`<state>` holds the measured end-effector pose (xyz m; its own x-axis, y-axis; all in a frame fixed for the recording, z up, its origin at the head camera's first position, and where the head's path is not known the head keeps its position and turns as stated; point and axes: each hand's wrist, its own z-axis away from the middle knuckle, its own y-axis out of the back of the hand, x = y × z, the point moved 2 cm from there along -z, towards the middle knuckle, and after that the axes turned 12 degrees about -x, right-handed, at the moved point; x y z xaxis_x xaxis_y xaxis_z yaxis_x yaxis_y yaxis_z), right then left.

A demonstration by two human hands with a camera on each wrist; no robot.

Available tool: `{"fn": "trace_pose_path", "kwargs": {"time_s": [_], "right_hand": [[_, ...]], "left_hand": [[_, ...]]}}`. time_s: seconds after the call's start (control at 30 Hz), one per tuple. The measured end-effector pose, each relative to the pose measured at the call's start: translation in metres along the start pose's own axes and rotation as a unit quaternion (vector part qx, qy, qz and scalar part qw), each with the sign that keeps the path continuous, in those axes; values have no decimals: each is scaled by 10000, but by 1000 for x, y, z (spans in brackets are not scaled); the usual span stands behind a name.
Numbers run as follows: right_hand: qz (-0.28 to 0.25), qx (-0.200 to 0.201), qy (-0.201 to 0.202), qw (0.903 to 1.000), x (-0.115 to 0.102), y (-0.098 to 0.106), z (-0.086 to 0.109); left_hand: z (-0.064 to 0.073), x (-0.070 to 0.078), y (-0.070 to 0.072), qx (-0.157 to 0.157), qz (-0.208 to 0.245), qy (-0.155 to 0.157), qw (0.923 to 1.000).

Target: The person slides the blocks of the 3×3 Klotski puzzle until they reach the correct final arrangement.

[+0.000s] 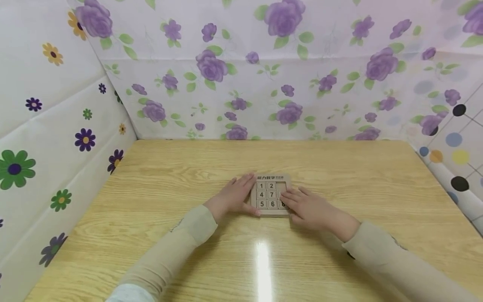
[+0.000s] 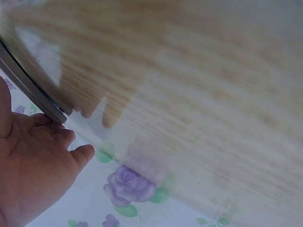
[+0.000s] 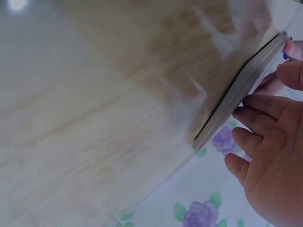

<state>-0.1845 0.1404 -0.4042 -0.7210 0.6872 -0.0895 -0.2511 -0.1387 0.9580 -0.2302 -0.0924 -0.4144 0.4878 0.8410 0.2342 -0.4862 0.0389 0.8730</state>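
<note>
A number slide puzzle (image 1: 271, 212) lies flat on the wooden table, its light frame holding square numbered tiles. The top row reads 1 and 2, with a bare slot (image 1: 281, 187) at its right end. Below are 4 and 7, then 5, 6 and a partly covered 8. My left hand (image 1: 235, 197) holds the puzzle's left side, fingers by the upper corner and thumb at the lower one. Fingertips of my right hand (image 1: 311, 209) rest over the right column, hiding its middle cell. In the right wrist view, the puzzle's edge (image 3: 239, 90) shows beside extended fingers (image 3: 267, 106).
The wood-grain table (image 1: 181, 163) has a glossy surface with a bright light reflection (image 1: 263, 268) near the front. Behind it stands a flowered cloth wall (image 1: 249, 92). Patterned cloth also closes off the left side (image 1: 49, 138) and the right side (image 1: 453, 167).
</note>
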Motion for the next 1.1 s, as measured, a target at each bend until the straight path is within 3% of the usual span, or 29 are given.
{"fn": "trace_pose_path", "kwargs": {"time_s": [0.23,0.47,0.7,1.1], "right_hand": [[-12,23,53,10000,-2,3,-1],[18,156,136,9998,0,10,-19],[-164,-158,121,9997,2,11,-33],[-233,-30,-3,9997,17,12,-23]], "left_hand": [[0,-2,-2,-3,46,-22,10000],[-1,0,-6,-41,59,-13,10000],[-2,3,-5,-74,61,8,10000],[-1,0,0,-1,-14,20,10000]]}}
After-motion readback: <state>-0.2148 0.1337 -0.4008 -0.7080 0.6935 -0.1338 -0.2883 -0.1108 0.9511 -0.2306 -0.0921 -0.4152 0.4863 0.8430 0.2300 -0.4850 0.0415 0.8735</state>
